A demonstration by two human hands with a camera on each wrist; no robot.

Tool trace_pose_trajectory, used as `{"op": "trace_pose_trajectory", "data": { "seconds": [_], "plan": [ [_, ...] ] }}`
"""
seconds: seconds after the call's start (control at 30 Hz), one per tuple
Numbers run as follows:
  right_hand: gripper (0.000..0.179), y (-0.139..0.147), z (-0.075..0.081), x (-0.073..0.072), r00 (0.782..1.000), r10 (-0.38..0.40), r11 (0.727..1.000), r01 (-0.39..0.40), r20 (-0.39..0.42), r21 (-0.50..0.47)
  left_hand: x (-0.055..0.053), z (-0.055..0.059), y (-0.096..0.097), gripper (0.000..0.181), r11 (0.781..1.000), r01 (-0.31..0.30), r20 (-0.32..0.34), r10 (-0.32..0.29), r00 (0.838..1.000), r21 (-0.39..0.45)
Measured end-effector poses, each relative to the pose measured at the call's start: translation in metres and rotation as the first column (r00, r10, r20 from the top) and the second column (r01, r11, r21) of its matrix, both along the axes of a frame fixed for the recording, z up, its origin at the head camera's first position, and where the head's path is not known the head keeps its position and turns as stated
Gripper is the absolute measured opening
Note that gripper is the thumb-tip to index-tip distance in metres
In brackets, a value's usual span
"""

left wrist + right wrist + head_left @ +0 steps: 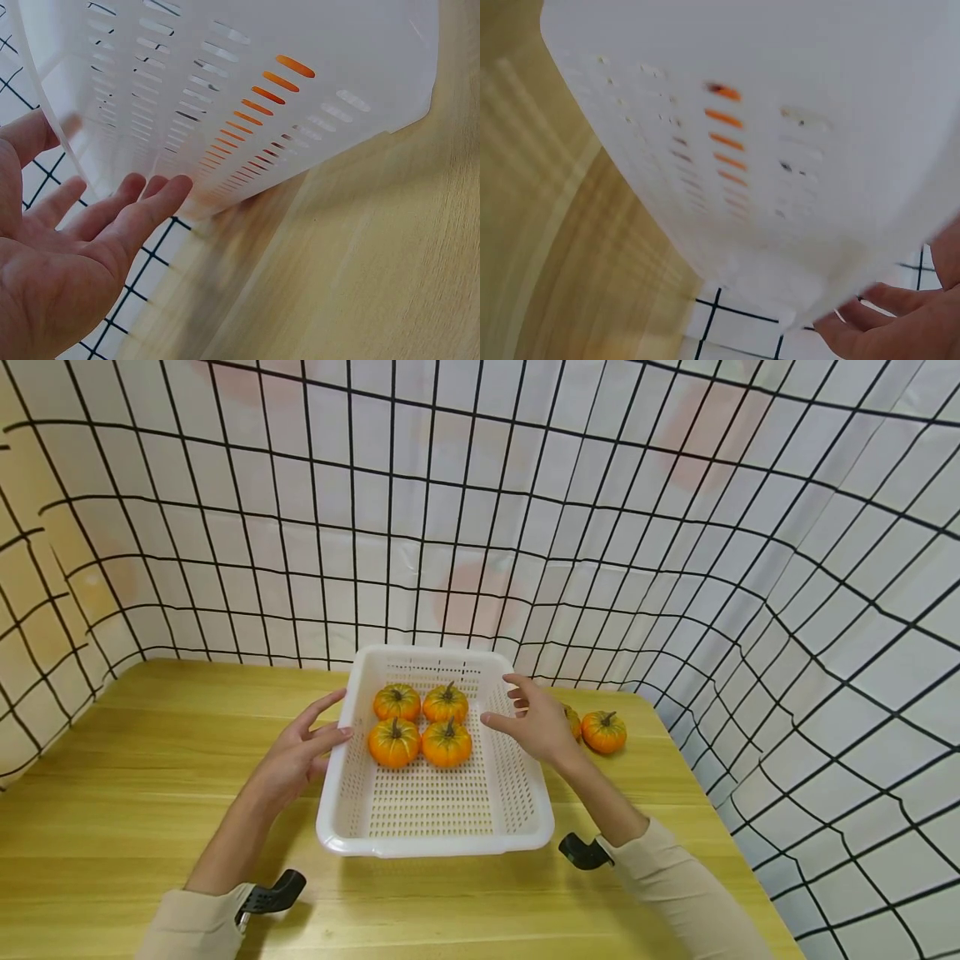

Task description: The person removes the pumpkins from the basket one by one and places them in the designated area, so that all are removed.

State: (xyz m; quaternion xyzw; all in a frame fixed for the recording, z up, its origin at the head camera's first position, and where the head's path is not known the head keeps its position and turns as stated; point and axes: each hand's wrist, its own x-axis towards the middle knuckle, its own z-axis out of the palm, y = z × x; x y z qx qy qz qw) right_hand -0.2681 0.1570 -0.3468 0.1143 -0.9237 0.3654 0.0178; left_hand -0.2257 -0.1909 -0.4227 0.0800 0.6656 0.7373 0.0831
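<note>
A white perforated plastic basket (431, 846) stands on the wooden table with several small orange pumpkins (447, 743) grouped toward its back. My left hand (288, 764) holds the basket's left rim; in the left wrist view its thumb (67, 126) crosses the rim while the other fingers (161, 202) lie along the outer wall. At the opposite side, my right hand (536, 724) hovers by the right rim, thumb over the inside and fingers spread loosely. The right wrist view shows that hand (907, 319) beside the basket's edge; its contact there is unclear.
Right of the basket, an orange pumpkin (603, 732) sits on the table (187, 718) beside another pumpkin (573, 721) partly hidden by my right hand. A black wire grid (465, 535) with a pale sheet behind it encloses the back and sides.
</note>
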Motion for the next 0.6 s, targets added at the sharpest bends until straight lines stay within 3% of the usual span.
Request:
{"op": "trace_pose_trajectory", "data": {
  "seconds": [0.23,0.6],
  "plan": [
    [0.077,-0.016,-0.005,0.002,0.999,0.045,0.998,-0.044,-0.024,0.036,0.000,0.000,0.000,0.073,1.000,-0.003,0.002,0.003,1.000,0.000],
    [0.081,-0.031,-0.012,0.002,0.995,0.074,0.994,-0.079,0.065,0.081,0.000,-0.001,0.000,0.073,1.000,0.002,0.002,-0.002,1.000,0.005]
  ]
}}
